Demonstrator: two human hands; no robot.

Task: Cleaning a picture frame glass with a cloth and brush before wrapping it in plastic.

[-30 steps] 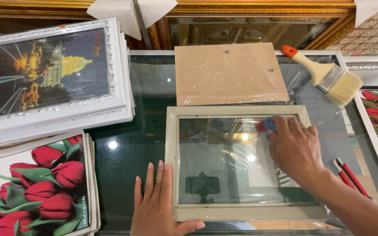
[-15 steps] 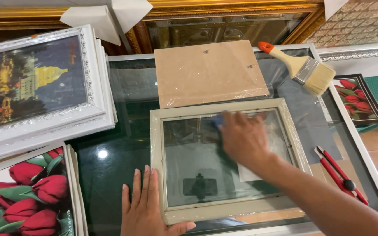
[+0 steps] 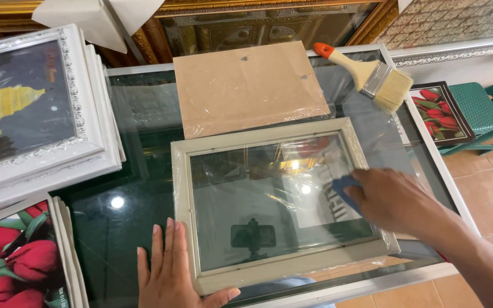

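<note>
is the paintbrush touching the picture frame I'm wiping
Apart. The head view shows the paintbrush lying on the glass table beyond the frame, with bare glass between its bristles and the frame's top right corner.

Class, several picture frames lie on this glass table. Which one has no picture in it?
The pale grey-green frame in the middle, under both hands: only bare glass shows inside it, while the white frames at left hold pictures.

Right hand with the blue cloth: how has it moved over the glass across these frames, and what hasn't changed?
The right hand swept the blue cloth from the upper right of the glass to the middle, then back to the right edge. The left hand stayed flat on the pale frame; the brush and backing board lie unmoved.
</note>
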